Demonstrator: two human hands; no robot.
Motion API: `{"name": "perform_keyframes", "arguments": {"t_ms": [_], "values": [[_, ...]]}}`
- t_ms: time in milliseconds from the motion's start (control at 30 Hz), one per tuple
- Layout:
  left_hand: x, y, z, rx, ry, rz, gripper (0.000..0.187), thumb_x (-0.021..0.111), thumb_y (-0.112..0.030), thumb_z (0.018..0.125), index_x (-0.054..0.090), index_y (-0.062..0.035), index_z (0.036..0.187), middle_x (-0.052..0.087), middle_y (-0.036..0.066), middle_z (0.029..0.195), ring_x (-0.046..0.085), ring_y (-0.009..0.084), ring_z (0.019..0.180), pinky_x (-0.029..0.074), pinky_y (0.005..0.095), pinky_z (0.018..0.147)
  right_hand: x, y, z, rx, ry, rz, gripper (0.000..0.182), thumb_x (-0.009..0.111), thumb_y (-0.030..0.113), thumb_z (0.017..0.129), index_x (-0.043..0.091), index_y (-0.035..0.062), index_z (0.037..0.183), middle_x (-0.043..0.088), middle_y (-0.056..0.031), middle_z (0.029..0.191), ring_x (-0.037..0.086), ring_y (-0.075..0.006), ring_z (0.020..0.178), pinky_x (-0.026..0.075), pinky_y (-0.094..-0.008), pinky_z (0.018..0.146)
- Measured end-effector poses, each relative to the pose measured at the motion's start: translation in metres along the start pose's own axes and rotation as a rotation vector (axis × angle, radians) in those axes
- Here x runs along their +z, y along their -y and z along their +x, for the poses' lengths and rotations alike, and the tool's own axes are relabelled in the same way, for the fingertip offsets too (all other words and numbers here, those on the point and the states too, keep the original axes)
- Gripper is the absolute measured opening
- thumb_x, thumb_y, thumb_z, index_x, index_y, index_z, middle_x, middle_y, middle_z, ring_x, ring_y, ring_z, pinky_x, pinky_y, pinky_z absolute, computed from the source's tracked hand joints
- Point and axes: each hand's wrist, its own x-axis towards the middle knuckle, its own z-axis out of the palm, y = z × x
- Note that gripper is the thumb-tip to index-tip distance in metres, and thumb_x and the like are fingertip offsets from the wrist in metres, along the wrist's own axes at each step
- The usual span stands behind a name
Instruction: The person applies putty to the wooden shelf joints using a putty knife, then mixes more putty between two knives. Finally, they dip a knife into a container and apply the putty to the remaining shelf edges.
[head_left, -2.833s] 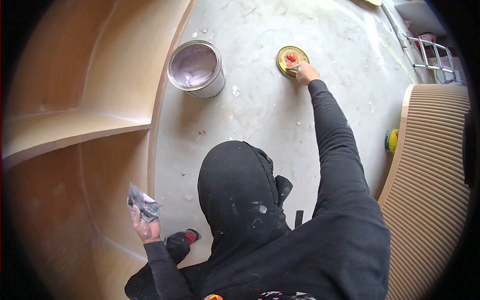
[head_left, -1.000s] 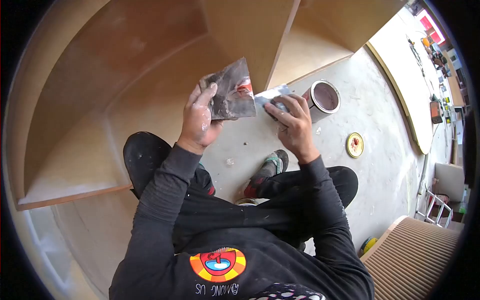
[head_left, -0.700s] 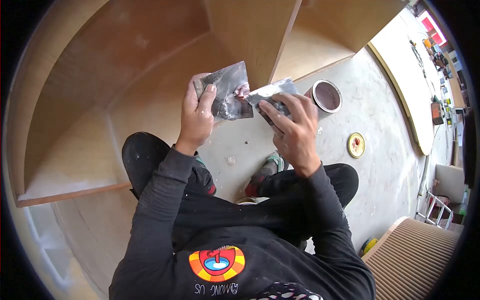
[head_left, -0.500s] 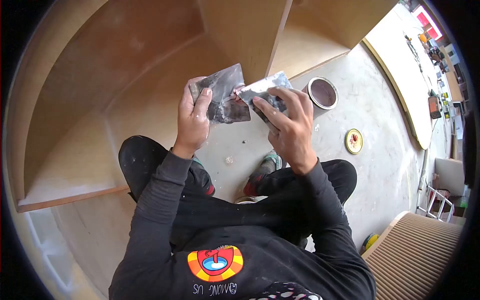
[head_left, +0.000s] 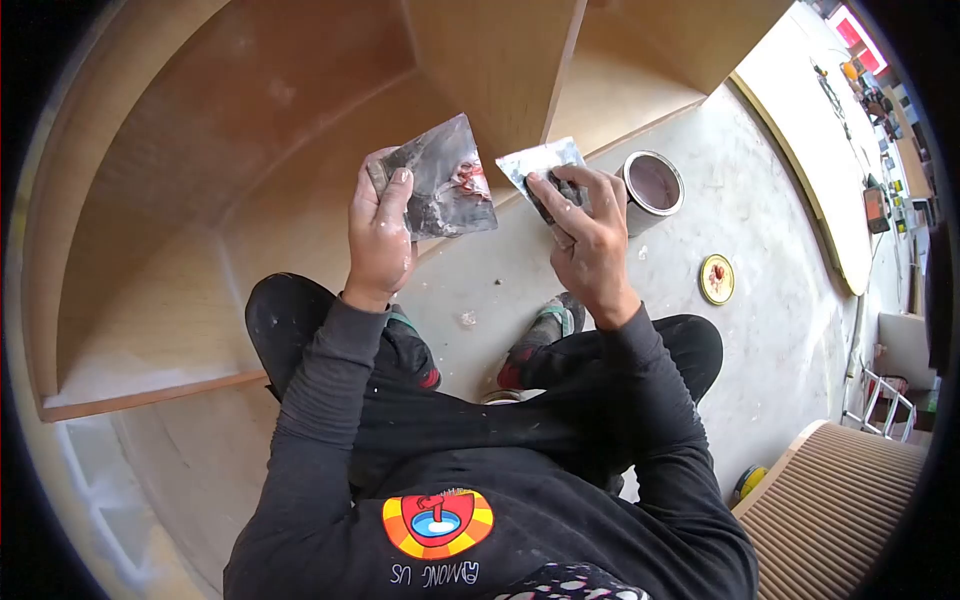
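Held up in front of me is a flat grey putty knife (head_left: 448, 180), its blade smeared with whitish filler and a reddish streak near the right edge. My left hand (head_left: 383, 230) grips it with the thumb on top. A second, smaller-looking putty knife (head_left: 545, 165) is in my right hand (head_left: 592, 225), whose fingers press on its face. A narrow gap separates the two blades. White dust and smears mark both hands.
An open can (head_left: 653, 190) stands right of my right hand. A round lid (head_left: 717, 279) with reddish paste lies on the grey floor (head_left: 660, 290). Wooden cabinet compartments (head_left: 300, 170) rise ahead and left. A ribbed panel (head_left: 840, 510) is at lower right, a pale board (head_left: 810, 130) at upper right.
The two putty knives, touching or overlapping before, have come apart. The red streak now shows fully on the left blade, which has turned slightly.
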Motion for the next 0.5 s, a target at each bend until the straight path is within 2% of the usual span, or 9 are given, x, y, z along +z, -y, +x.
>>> {"name": "perform_keyframes", "arguments": {"t_ms": [33,67,100,167,233,267,333,400,500], "values": [[-0.001,0.002,0.0,0.103,0.018,0.146,0.025,0.047,-0.008,0.1,0.051,-0.0021,0.124,0.061,0.007,0.117,0.06,0.0176,0.107,0.049,0.0353,0.096,-0.001,0.008,0.002,-0.019,-0.043,0.014,0.042,0.068,0.001,0.072,0.074,0.0182,0.109,0.06,-0.0066,0.112,0.053,-0.0299,0.106,0.043,-0.0414,0.089],[0.0,0.004,-0.003,0.094,0.019,0.146,0.025,0.047,-0.008,0.1,0.051,-0.0021,0.124,0.061,0.007,0.117,0.06,0.0176,0.107,0.049,0.0353,0.096,0.001,0.014,0.0,-0.063,0.014,-0.032,0.043,0.068,0.0,0.071,0.073,0.018,0.11,0.059,-0.007,0.113,0.053,-0.0299,0.106,0.043,-0.0415,0.089],[0.004,0.004,-0.007,0.148,0.022,0.309,0.023,0.046,-0.009,0.101,0.051,-0.0013,0.122,0.061,0.007,0.115,0.058,0.0141,0.102,0.049,0.0316,0.091,0.002,0.018,-0.002,-0.11,0.069,-0.077,0.045,0.069,-0.001,0.07,0.073,0.0179,0.111,0.059,-0.0075,0.113,0.053,-0.03,0.106,0.043,-0.0417,0.089],[0.008,0.005,-0.008,0.206,0.03,0.474,0.021,0.044,-0.009,0.102,0.051,-0.0005,0.12,0.061,0.007,0.112,0.057,0.0107,0.098,0.049,0.0278,0.086,-0.002,0.021,-0.001,-0.066,0.155,-0.056,0.051,0.069,-0.004,0.068,0.072,0.0177,0.114,0.058,-0.0086,0.114,0.053,-0.0302,0.106,0.043,-0.0423,0.089],[0.005,0.01,-0.008,0.051,0.013,0.224,0.026,0.047,-0.009,0.1,0.051,-0.0029,0.124,0.061,0.007,0.117,0.06,0.0177,0.105,0.049,0.0345,0.095,-0.008,0.023,0.003,-0.031,0.075,0.119,0.059,0.068,-0.008,0.066,0.07,0.0176,0.119,0.057,-0.0097,0.115,0.052,-0.0316,0.108,0.044,-0.0429,0.09],[0.008,0.006,-0.011,0.042,0.014,0.227,0.026,0.047,-0.009,0.1,0.051,-0.0029,0.124,0.061,0.007,0.117,0.06,0.0177,0.105,0.049,0.0345,0.095,-0.005,0.024,0.003,-0.003,0.05,0.248,0.065,0.064,-0.011,0.065,0.068,0.0166,0.124,0.056,-0.0127,0.117,0.051,-0.0337,0.109,0.045,-0.0428,0.092],[0.022,-0.005,-0.014,-0.28,-0.033,-0.208,0.026,0.047,-0.009,0.1,0.051,-0.0035,0.124,0.061,0.008,0.118,0.061,0.0196,0.109,0.049,0.0353,0.096,0.015,0.027,-0.009,0.041,0.03,0.297,0.067,0.062,-0.013,0.065,0.067,0.016,0.125,0.056,-0.014,0.117,0.051,-0.0345,0.109,0.045,-0.0427,0.093],[0.016,0.002,-0.012,-0.235,-0.043,-0.196,0.026,0.047,-0.009,0.1,0.051,-0.0037,0.125,0.061,0.008,0.119,0.061,0.0202,0.11,0.049,0.0358,0.097,0.03,0.025,-0.023,0.11,0.011,0.351,0.068,0.057,-0.015,0.066,0.066,0.0146,0.127,0.055,-0.0159,0.117,0.05,-0.0358,0.109,0.044,-0.0429,0.098],[0.01,0.0,-0.012,-0.169,-0.046,-0.174,0.026,0.047,-0.009,0.1,0.051,-0.0038,0.125,0.061,0.009,0.12,0.06,0.0206,0.112,0.049,0.0365,0.098,0.029,0.007,-0.024,0.046,0.051,0.242,0.067,0.056,-0.015,0.067,0.066,0.0147,0.127,0.056,-0.015,0.117,0.051,-0.036,0.109,0.045,-0.0436,0.097]]}}
